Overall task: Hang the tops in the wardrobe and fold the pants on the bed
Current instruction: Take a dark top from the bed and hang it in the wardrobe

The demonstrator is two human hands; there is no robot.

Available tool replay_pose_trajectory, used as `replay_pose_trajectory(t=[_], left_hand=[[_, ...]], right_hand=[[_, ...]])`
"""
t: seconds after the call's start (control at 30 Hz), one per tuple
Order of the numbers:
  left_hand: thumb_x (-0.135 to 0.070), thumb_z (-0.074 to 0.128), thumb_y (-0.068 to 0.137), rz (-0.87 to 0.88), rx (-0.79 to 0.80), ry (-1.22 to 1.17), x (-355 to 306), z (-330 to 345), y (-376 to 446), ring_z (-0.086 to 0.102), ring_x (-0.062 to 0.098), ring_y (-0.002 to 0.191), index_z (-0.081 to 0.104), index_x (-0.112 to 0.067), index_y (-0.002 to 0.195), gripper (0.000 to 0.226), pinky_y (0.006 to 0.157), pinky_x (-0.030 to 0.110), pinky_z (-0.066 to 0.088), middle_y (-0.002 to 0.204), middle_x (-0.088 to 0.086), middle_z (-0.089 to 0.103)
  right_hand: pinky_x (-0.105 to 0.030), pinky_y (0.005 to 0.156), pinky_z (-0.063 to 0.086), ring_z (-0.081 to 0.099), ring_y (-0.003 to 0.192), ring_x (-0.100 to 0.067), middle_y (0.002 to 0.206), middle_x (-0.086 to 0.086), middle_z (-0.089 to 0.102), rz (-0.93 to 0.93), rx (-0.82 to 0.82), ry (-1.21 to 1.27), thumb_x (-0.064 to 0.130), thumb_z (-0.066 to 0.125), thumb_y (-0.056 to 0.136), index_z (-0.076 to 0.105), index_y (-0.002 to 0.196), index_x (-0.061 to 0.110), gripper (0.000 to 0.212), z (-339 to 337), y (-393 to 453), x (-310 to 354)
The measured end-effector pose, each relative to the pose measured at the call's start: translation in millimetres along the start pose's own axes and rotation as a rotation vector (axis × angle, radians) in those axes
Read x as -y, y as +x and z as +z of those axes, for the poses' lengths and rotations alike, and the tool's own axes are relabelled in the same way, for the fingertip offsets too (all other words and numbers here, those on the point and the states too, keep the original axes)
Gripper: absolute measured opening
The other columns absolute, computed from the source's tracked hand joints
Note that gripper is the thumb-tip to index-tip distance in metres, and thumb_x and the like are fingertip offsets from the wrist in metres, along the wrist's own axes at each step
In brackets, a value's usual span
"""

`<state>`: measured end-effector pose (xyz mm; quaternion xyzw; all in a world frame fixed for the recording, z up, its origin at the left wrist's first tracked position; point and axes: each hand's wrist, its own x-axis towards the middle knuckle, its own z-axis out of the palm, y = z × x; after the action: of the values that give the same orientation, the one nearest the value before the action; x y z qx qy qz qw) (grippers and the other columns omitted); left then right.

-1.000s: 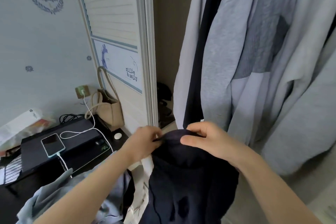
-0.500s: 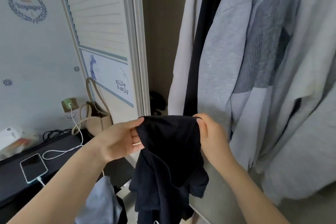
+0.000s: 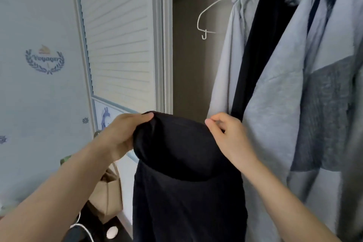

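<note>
Right, pinching now: left hand (image 3: 119, 135) clamped on the left end of the dark top (image 3: 184, 173), thumb over the fabric edge, fingers tucked behind; right hand (image 3: 229, 135) curled at the right end, fingertips nipping the cloth there, thumb forward. Stretched between the two grips, held up in front of the open wardrobe (image 3: 188, 45), just below and left of the hanging clothes. Black, matte, knit by the look of it; soft and limp, draping in one smooth curve over the top and falling straight down in loose folds out of the bottom of the view. Probably light, no strain showing in either wrist. No stiffness to lean on, so likely to sag and slide wherever unsupported; best taken near the shoulders or the neck opening, which cannot be told apart here. Further out, an empty white wire hanger (image 3: 214, 12) on the rail, thin and rigid, with a small hook at its lower corner, well above the top and a fair candidate for it. Beside that, a pale grey hooded garment (image 3: 227, 68), a black piece (image 3: 259, 45), then heavier grey sweatshirts (image 3: 290, 104) with a darker ribbed panel. Off left, a slatted white door (image 3: 117, 35), and low down a beige tote bag (image 3: 110, 192).
</note>
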<state>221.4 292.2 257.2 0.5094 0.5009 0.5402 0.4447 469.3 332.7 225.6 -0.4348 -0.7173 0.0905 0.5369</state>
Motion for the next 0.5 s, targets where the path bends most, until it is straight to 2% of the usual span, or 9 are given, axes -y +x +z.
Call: replay_pose_trajectory(t=[0.07, 0.17, 0.23, 0.3, 0.37, 0.43, 0.5], left_hand=[[-0.024, 0.064, 0.093, 0.06, -0.058, -0.055, -21, -6, 20, 0.071, 0.025, 0.088, 0.072, 0.0, 0.102, 0.027, 0.078, 0.033, 0.056, 0.101, 0.013, 0.075], [-0.023, 0.064, 0.093, 0.188, -0.109, -0.08, -61, -14, 51, 0.071, 0.023, 0.085, 0.073, -0.004, 0.096, 0.021, 0.071, 0.031, 0.057, 0.094, 0.01, 0.076], [-0.025, 0.065, 0.093, 0.24, -0.119, -0.078, -85, -18, 69, 0.071, 0.022, 0.086, 0.073, -0.005, 0.099, 0.023, 0.074, 0.031, 0.057, 0.096, 0.009, 0.076], [-0.027, 0.066, 0.092, 0.29, -0.126, -0.064, -108, -23, 86, 0.071, 0.021, 0.085, 0.073, -0.005, 0.099, 0.024, 0.069, 0.028, 0.057, 0.094, 0.007, 0.076], [-0.03, 0.067, 0.091, 0.347, -0.131, -0.013, -121, -25, 101, 0.067, 0.021, 0.081, 0.071, 0.001, 0.098, 0.032, 0.067, 0.028, 0.051, 0.088, 0.008, 0.073], [-0.033, 0.065, 0.091, 0.413, -0.138, 0.104, -127, -26, 112, 0.057, 0.02, 0.074, 0.065, 0.008, 0.096, 0.042, 0.066, 0.03, 0.042, 0.081, 0.009, 0.062], [-0.035, 0.064, 0.091, 0.468, -0.145, 0.19, -131, -25, 126, 0.054, 0.018, 0.071, 0.062, 0.011, 0.095, 0.046, 0.066, 0.031, 0.041, 0.078, 0.008, 0.057]], right_hand=[[-0.021, 0.057, 0.04, 0.058, 0.062, -0.006, 0.06, 0.009, 0.062, -0.055, -0.005, -0.082, 0.032, 0.06, 0.092, 0.063, 0.074, 0.02, 0.022, -2, 30, 19], [-0.012, 0.062, 0.043, 0.062, 0.071, -0.013, 0.068, -0.002, 0.069, -0.12, 0.005, -0.076, 0.026, 0.06, 0.092, 0.066, 0.079, 0.015, 0.018, -3, 80, 55], [-0.007, 0.053, 0.04, 0.061, 0.065, -0.01, 0.063, -0.002, 0.068, -0.166, -0.016, -0.129, 0.025, 0.059, 0.091, 0.066, 0.078, 0.015, 0.018, -6, 111, 77], [-0.004, 0.047, 0.038, 0.062, 0.053, -0.005, 0.063, -0.002, 0.068, -0.168, -0.033, -0.135, 0.023, 0.055, 0.093, 0.063, 0.084, 0.015, 0.015, -4, 147, 96], [-0.019, 0.042, 0.047, 0.065, 0.049, -0.012, 0.077, -0.01, 0.067, -0.103, -0.064, -0.039, 0.017, 0.047, 0.097, 0.052, 0.099, 0.013, 0.007, -1, 187, 109], [-0.029, 0.045, 0.052, 0.07, 0.065, -0.025, 0.097, -0.015, 0.062, -0.055, -0.155, -0.034, 0.017, 0.045, 0.097, 0.041, 0.113, 0.013, 0.016, 2, 229, 118], [-0.039, 0.072, 0.056, 0.063, 0.098, -0.035, 0.119, -0.018, 0.053, -0.004, -0.244, -0.185, 0.025, 0.048, 0.097, 0.038, 0.124, 0.006, 0.034, 4, 273, 121]])
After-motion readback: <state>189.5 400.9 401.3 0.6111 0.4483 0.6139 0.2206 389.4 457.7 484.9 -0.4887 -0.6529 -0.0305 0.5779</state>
